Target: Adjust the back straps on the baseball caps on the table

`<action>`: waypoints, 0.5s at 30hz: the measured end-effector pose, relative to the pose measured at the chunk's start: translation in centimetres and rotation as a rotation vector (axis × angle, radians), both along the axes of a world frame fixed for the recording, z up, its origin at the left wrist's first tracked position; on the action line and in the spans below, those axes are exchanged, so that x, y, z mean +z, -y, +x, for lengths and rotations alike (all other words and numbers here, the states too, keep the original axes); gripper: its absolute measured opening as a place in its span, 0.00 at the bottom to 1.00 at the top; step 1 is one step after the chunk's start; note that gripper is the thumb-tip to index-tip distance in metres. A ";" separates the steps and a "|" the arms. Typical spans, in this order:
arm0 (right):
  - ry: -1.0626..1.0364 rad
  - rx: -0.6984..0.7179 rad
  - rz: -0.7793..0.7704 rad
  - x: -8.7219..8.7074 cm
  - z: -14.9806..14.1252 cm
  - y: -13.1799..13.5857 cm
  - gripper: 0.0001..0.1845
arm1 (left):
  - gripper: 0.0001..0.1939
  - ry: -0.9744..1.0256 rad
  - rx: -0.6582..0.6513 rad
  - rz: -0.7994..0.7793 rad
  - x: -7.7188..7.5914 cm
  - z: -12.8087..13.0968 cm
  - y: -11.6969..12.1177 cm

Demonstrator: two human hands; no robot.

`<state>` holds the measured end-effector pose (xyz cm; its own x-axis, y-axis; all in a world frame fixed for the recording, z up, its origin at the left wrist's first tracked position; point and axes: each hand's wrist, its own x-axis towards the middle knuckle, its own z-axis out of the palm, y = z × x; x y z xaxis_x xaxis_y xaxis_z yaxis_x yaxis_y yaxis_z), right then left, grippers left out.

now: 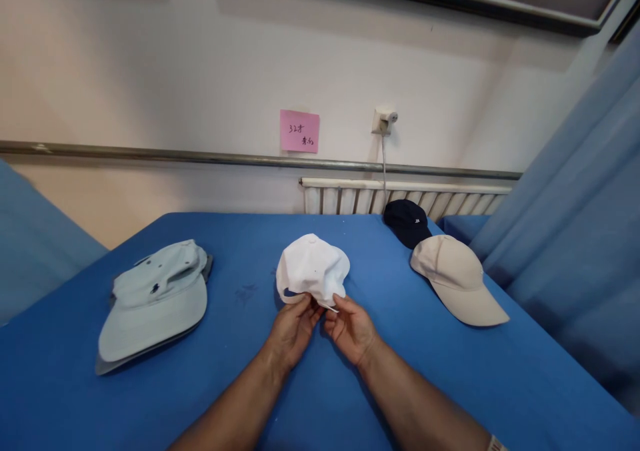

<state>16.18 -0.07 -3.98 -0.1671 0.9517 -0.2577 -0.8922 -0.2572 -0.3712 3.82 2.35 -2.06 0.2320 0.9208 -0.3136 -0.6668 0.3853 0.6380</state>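
A white baseball cap (313, 264) is in the middle of the blue table, its back opening and strap turned toward the lower left. My left hand (295, 327) pinches its near edge beside the strap. With thumb and fingers closed, my right hand (351, 325) grips the same edge a little to the right, where a thin white strip sticks out. On the left lies a pale grey-green cap (155, 304) with a small dark emblem, stacked on a darker grey cap that shows only at its edges. A beige cap (456, 271) rests to the right.
Behind the beige cap sits a navy cap (406, 221) at the table's far right edge. The blue-covered table (240, 384) meets a wall with a radiator (350, 201), a metal rail and a plugged socket (384, 122). Blue curtains (575, 237) hang on both sides.
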 end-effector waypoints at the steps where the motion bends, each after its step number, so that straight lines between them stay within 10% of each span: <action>1: 0.000 0.014 -0.010 0.0 -0.1 0.0 0.11 | 0.07 0.013 0.027 -0.015 0.2 -0.2 -0.3; 9: 0.077 -0.075 -0.158 0.3 0.7 -1.0 0.10 | 0.16 0.098 0.090 -0.171 1.5 -2.1 -1.8; 15: 0.305 -0.250 -0.202 0.3 1.8 -1.9 0.09 | 0.15 0.211 -0.095 -0.187 1.8 -4.0 -2.0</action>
<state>17.94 1.78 -3.67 0.1748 0.8786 -0.4443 -0.7937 -0.1413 -0.5917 -0.19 4.38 -0.24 0.3925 0.8225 -0.4115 -0.7325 0.5502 0.4010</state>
